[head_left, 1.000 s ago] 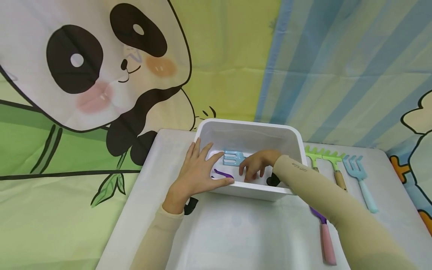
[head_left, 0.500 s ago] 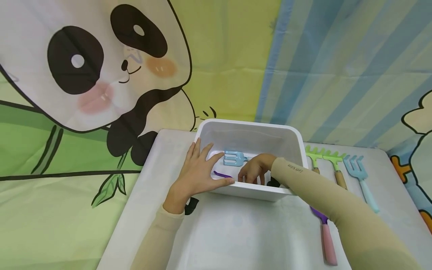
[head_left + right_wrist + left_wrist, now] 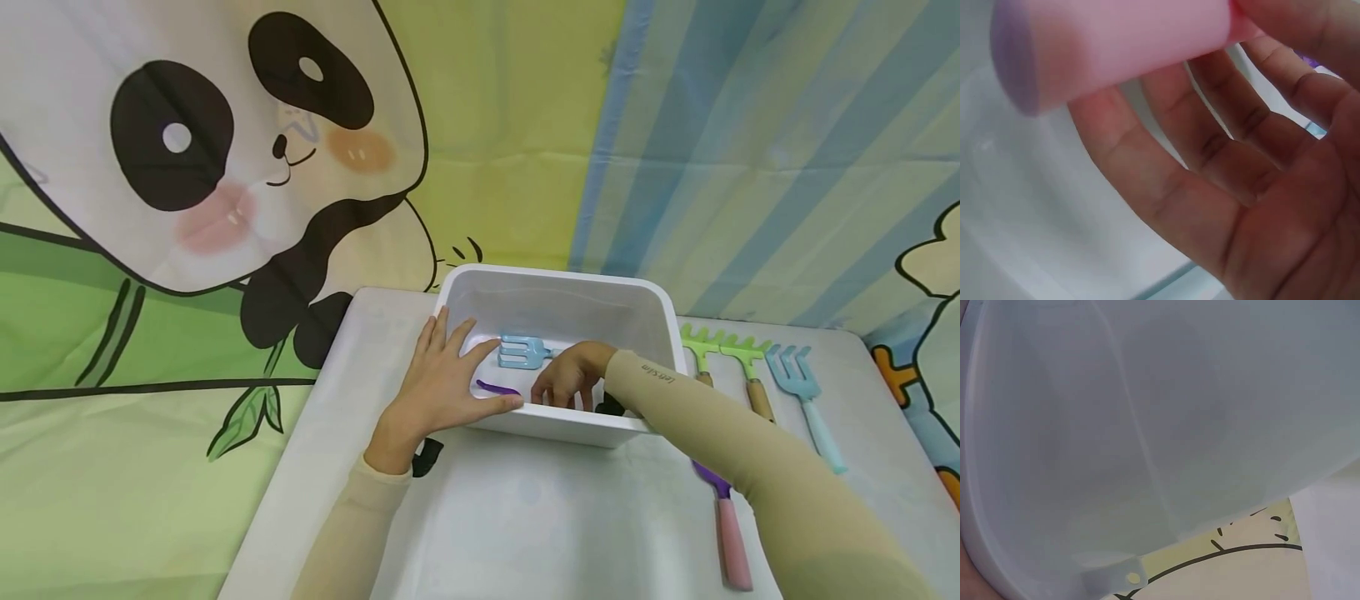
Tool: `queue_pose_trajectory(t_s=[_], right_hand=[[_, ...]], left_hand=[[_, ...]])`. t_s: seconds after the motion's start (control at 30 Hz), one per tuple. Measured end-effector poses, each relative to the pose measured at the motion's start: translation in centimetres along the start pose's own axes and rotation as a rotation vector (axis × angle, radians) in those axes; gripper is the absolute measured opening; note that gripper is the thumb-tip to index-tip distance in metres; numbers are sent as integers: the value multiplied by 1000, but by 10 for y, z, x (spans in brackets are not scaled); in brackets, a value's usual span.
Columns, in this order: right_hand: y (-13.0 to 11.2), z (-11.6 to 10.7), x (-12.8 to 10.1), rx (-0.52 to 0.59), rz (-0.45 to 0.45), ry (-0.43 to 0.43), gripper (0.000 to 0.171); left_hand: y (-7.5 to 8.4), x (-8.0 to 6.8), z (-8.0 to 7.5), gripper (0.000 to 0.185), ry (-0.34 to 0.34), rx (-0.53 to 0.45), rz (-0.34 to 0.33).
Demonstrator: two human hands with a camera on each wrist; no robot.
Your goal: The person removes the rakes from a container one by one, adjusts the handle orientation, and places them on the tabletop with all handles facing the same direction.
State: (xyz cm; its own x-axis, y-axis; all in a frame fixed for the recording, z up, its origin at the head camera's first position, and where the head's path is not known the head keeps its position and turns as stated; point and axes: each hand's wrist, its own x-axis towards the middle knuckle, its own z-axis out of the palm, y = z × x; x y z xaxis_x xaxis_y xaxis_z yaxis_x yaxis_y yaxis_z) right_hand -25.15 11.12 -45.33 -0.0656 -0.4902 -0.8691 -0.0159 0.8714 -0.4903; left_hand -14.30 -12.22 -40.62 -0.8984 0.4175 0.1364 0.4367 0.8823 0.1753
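A white plastic bin [image 3: 555, 279] stands on a white table. My left hand [image 3: 442, 383] rests on its near left corner, fingers straight over the rim and thumb along the front edge. The left wrist view shows only the bin's wall [image 3: 1147, 425]. My right hand [image 3: 566, 379] reaches down inside the bin. In the right wrist view it pinches a pink handle with a purple end [image 3: 1122, 44] between thumb and fingers [image 3: 1210, 175]. Its purple blade [image 3: 497, 388] lies on the bin floor beside a light blue fork head [image 3: 522, 352].
Right of the bin lie two green rakes [image 3: 701, 346] [image 3: 746, 354] and a light blue fork [image 3: 802, 392]. A purple tool with a pink handle [image 3: 723, 517] lies under my right forearm. A panda-print cloth hangs behind the table.
My right hand has sunk a little lower into the bin. The left hand and the bin have not moved.
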Motion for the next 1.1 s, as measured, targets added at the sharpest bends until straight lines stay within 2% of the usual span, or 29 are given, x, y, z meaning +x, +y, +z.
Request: queue_pose_trajectory(t_s=[0.13, 0.37, 0.57, 0.9, 1.1], right_hand=[[-2, -2, -4, 6, -8, 10, 34], [-4, -8, -18, -10, -26, 120, 37], [-7, -10, -36, -33, -33, 155, 38], [0, -14, -90, -71, -122, 268, 40], [1, -5, -131, -90, -159, 353, 40]], left_hand=[[0, 1, 0, 100, -4, -2, 2], [1, 3, -1, 99, -3, 5, 9], [0, 2, -1, 101, -8, 2, 0], [-2, 1, 0, 102, -7, 4, -10], [-2, 2, 0, 101, -4, -4, -7]])
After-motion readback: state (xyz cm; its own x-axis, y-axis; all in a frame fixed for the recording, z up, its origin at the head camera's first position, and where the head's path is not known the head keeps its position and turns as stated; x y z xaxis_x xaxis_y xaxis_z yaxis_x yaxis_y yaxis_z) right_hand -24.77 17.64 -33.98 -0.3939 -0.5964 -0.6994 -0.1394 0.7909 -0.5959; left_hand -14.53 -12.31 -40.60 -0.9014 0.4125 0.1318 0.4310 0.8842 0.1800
